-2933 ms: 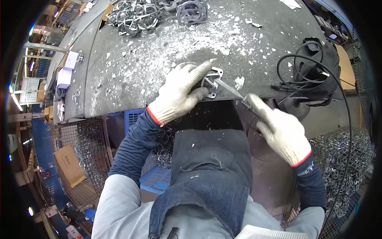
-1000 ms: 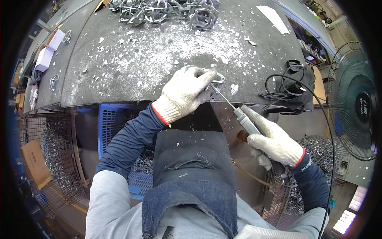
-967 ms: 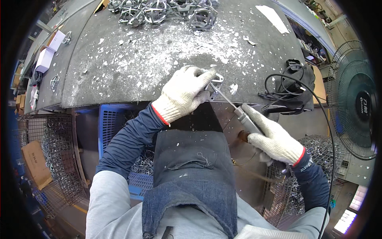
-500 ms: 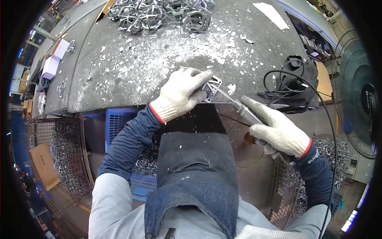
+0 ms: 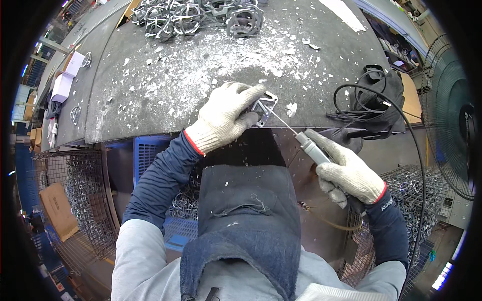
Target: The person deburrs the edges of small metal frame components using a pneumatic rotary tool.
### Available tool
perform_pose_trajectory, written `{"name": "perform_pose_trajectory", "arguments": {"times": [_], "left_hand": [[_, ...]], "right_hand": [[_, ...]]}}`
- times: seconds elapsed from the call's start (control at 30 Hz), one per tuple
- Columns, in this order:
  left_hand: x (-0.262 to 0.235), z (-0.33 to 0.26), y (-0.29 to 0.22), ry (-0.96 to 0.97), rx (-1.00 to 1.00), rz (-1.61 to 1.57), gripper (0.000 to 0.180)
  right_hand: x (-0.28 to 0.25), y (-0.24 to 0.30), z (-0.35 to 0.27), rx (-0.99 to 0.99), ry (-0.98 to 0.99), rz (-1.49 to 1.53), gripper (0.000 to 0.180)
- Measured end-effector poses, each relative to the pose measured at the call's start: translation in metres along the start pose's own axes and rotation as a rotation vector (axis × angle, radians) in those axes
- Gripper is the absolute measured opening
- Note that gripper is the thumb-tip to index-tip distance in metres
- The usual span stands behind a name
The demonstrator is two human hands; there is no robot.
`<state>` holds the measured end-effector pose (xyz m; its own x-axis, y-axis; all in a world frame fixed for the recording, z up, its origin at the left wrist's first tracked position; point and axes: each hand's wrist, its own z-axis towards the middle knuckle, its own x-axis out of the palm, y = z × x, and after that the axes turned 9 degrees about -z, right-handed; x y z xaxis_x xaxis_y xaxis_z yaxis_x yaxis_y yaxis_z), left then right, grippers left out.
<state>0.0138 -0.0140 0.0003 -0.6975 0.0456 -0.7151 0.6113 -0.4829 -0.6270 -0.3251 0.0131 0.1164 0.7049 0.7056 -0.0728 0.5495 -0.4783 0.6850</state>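
My left hand (image 5: 225,115), in a white knit glove, presses a small square metal frame part (image 5: 264,109) against the near edge of the dark workbench (image 5: 165,95). In my gloved right hand (image 5: 346,173) I grip the grey handle of a thin file (image 5: 301,138). Its slim shaft runs up and left, and its tip reaches into the part's opening. A denim apron covers my lap below both hands.
Pale metal chips litter the bench. A heap of similar metal frame parts (image 5: 196,15) lies at the far edge. A black coiled cable (image 5: 374,103) rests at the right. A blue crate (image 5: 150,155) and wire baskets (image 5: 85,190) of parts stand below.
My right hand has pulled back down and to the right with the file, then pushed in and drawn back again. The left hand has stayed on the part.
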Motion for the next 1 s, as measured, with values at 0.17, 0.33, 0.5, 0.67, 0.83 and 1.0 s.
{"name": "perform_pose_trajectory", "arguments": {"times": [0.17, 0.33, 0.5, 0.67, 0.83, 1.0], "left_hand": [[-0.001, 0.006, -0.004, 0.011, 0.045, -0.06, 0.071], [-0.01, 0.005, 0.001, 0.079, 0.041, -0.058, 0.068], [-0.031, 0.011, -0.003, 0.137, -0.074, -0.358, 0.065], [0.007, 0.011, -0.036, -0.026, -0.05, 0.072, 0.08], [0.025, 0.011, -0.033, -0.106, -0.03, 0.185, 0.071], [0.023, 0.012, -0.032, -0.087, -0.053, 0.162, 0.071]], "right_hand": [[-0.003, -0.029, 0.023, -0.711, -0.552, -1.204, 0.088], [0.009, -0.041, 0.015, -0.421, -0.437, -1.191, 0.082], [0.013, -0.036, -0.011, -0.034, -0.106, -0.123, 0.087], [0.026, -0.063, 0.004, 0.009, -0.071, 0.146, 0.088], [0.031, -0.082, 0.024, -0.107, -0.08, 0.299, 0.088], [0.027, -0.084, 0.03, -0.098, -0.009, 0.319, 0.088]]}}
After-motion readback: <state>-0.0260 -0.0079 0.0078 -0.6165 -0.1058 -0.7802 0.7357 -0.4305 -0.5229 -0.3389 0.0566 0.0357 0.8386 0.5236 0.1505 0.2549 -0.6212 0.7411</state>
